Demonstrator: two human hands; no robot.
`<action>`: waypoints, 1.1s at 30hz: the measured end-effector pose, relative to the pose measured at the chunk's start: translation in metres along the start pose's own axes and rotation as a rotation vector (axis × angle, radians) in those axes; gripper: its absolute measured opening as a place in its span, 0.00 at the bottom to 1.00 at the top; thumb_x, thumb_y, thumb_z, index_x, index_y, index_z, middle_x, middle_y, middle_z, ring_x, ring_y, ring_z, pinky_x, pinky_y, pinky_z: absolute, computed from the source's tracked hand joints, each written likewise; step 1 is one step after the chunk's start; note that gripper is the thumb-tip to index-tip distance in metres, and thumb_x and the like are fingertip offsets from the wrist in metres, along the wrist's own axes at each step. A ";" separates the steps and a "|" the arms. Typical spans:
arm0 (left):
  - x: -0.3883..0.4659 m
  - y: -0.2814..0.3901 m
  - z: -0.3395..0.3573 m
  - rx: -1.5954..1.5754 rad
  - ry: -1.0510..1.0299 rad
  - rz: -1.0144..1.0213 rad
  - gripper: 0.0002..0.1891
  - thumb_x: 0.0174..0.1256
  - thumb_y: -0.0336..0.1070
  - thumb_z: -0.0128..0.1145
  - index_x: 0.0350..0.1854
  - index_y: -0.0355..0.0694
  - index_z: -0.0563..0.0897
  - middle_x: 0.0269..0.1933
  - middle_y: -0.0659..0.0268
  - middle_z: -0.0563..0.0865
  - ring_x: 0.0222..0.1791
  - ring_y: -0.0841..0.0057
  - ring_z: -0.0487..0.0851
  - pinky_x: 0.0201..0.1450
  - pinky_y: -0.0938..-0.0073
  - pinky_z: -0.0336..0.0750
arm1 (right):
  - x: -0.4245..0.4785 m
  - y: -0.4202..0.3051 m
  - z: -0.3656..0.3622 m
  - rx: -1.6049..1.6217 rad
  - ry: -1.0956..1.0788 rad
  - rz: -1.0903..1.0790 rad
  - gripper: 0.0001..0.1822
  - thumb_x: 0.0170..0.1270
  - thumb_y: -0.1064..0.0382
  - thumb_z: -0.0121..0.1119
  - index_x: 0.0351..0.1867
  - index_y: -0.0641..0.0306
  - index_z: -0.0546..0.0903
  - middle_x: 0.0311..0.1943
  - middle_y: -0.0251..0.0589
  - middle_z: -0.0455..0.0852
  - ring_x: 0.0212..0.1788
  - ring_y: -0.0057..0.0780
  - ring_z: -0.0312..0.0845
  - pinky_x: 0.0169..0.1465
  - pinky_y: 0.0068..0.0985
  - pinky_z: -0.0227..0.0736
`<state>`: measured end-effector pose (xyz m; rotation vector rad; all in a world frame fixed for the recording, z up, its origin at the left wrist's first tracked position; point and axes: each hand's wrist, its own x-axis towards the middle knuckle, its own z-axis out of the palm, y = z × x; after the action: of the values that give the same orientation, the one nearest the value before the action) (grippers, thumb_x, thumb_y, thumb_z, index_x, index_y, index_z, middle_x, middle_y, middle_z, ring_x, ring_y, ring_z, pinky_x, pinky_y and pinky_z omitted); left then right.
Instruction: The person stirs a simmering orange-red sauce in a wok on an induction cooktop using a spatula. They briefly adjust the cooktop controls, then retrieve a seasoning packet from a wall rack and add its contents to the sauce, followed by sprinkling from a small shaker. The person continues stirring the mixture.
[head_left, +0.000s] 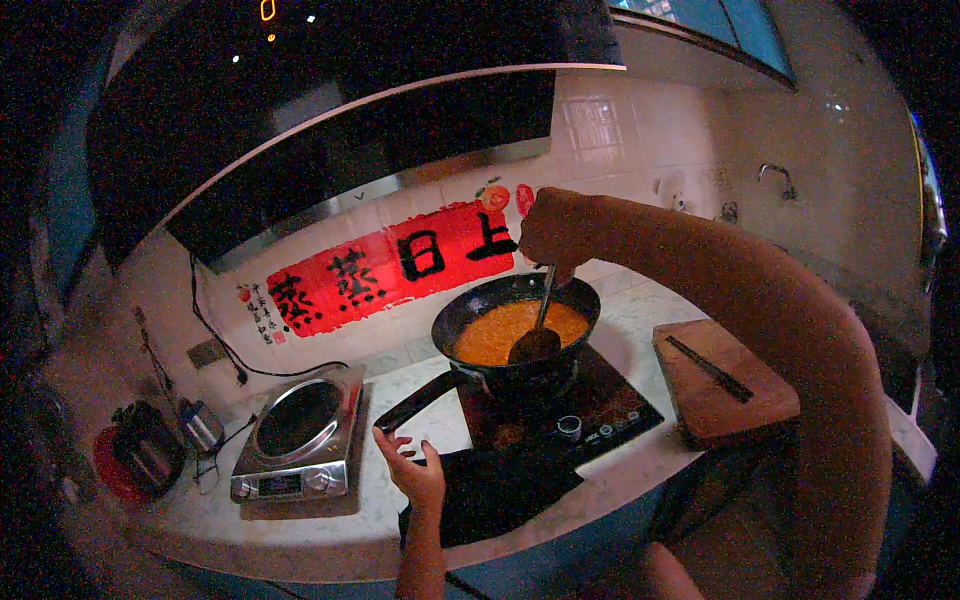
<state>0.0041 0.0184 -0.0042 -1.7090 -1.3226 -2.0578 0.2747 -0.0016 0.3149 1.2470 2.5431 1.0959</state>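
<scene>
A black wok (444, 326) sits on a black glass induction cooktop (517, 420). Orange soupy food (487, 330) fills its lower part. My right hand (559, 225), raised above the far side of the wok, grips a metal ladle (547, 300). The ladle's round head dips into the food near the front rim, partly sunk. My left hand (414, 469) is at the end of the wok's long black handle (420, 401). One fingertip appears to touch the handle's tip, while the thumb and other fingers stand apart, not wrapped around it.
Left of the wok stands a silver electric cooker (300, 435) with knobs. A pot (146, 450) and metal cup (201, 424) are farther left. Dark chopsticks (709, 367) lie on a wooden cutting board (750, 409) at right. The range hood (375, 112) overhangs; dark cloth (487, 495) covers the counter front.
</scene>
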 end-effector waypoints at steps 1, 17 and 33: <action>0.000 0.000 0.002 0.001 0.000 0.006 0.46 0.47 0.22 0.58 0.69 0.36 0.46 0.54 0.46 0.75 0.43 0.65 0.78 0.38 0.71 0.73 | 0.000 -0.003 0.002 -0.033 -0.021 -0.013 0.12 0.35 0.53 0.66 0.22 0.54 0.82 0.20 0.38 0.82 0.30 0.35 0.82 0.31 0.35 0.74; 0.002 0.008 -0.003 -0.006 -0.008 -0.053 0.44 0.48 0.23 0.57 0.69 0.36 0.48 0.54 0.47 0.74 0.45 0.65 0.77 0.40 0.70 0.72 | 0.018 -0.048 0.168 -0.282 0.035 -0.159 0.03 0.41 0.64 0.61 0.19 0.53 0.85 0.18 0.33 0.82 0.25 0.31 0.80 0.26 0.31 0.72; 0.003 0.015 -0.004 -0.020 0.000 -0.084 0.42 0.48 0.23 0.57 0.68 0.34 0.50 0.49 0.49 0.77 0.43 0.64 0.78 0.39 0.71 0.73 | 0.049 -0.057 0.198 -0.165 -0.068 0.032 0.05 0.48 0.61 0.58 0.23 0.54 0.85 0.22 0.31 0.84 0.28 0.31 0.82 0.25 0.31 0.70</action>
<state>0.0092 0.0081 0.0063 -1.6896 -1.4019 -2.1225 0.2810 0.1214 0.1430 1.2632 2.3378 1.2196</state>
